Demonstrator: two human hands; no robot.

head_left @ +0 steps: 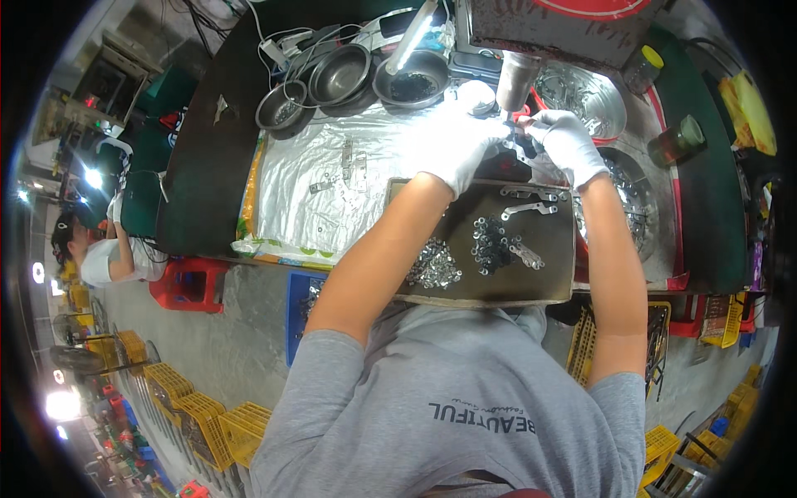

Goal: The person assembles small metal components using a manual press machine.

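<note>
Under the machine's metal head [516,79], both my hands work close together in white gloves. My left hand [458,148], washed out by glare, closes its fingertips on a small silver metal bracket [518,150] above a dark block [502,168]. From the other side my right hand [569,148] pinches at the same spot; what lies between its fingertips is too small to make out. Below them a shallow tray [519,292] bears silver washers or nuts [434,265], dark small fittings [493,244] and several loose brackets [531,208].
Metal bowls [340,75] stand at the back left beside a lamp tube [413,35]. Basins of metal parts [581,95] sit at the right, with a jar [677,143] beyond. Brackets lie on the silvery sheet [290,203]. A co-worker [116,253] sits far left near a red stool [189,284].
</note>
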